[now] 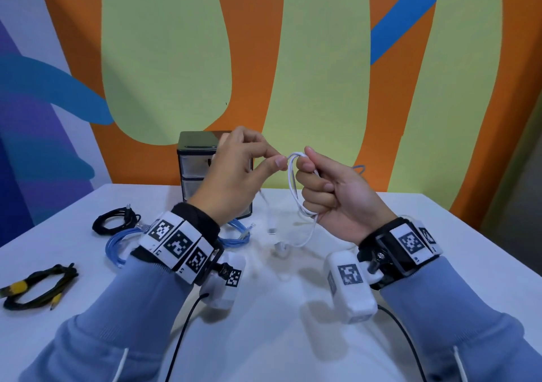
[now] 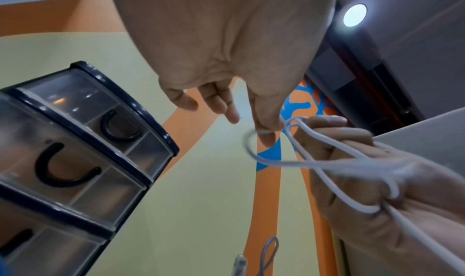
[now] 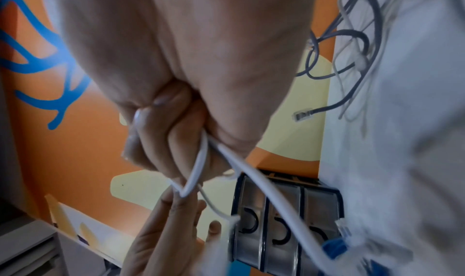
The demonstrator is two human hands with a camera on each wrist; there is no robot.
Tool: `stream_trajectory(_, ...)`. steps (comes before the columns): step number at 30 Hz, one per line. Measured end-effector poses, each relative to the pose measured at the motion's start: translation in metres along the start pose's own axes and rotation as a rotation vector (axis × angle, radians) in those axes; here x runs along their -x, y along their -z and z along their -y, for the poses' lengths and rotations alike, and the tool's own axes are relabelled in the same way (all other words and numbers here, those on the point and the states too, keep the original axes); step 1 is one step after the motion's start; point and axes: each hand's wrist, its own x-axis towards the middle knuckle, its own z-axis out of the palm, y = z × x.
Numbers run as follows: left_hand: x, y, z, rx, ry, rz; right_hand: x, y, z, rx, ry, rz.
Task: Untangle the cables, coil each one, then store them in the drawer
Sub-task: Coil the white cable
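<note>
My right hand (image 1: pixel 308 170) is a fist gripping several loops of a thin white cable (image 1: pixel 293 188), held up above the table's middle. My left hand (image 1: pixel 277 159) pinches the top of a loop between thumb and forefinger, right beside the right thumb. The left wrist view shows that pinch (image 2: pixel 263 131) on the white cable (image 2: pixel 276 163), with the right hand (image 2: pixel 352 161) clenched around the bundle. In the right wrist view the cable (image 3: pixel 251 181) trails out of the fist (image 3: pixel 171 141). Its loose end hangs to the table. The small drawer unit (image 1: pixel 193 161) stands behind, with its drawers closed.
A black coil (image 1: pixel 114 223), a blue coiled cable (image 1: pixel 120 246) and a black cable with yellow tape (image 1: pixel 38 288) lie at the left on the white table (image 1: pixel 293 337). Grey and white cables (image 3: pixel 352 51) lie loosely tangled at the back right.
</note>
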Motion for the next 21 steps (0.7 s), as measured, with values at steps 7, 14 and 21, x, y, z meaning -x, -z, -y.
stream_trajectory(7, 0.004, -0.008, -0.007, 0.371, 0.169, 0.045, -0.006, 0.002, -0.009, -0.002, 0.019, -0.062)
stream_trajectory(14, 0.008, -0.006, -0.015, 0.588, 0.267, 0.111, -0.007, 0.002, -0.010, -0.085, -0.001, -0.061)
stream_trajectory(21, 0.009, -0.008, -0.022, 0.734, 0.422, 0.139, -0.015, 0.010, -0.015, 0.106, 0.171, -0.260)
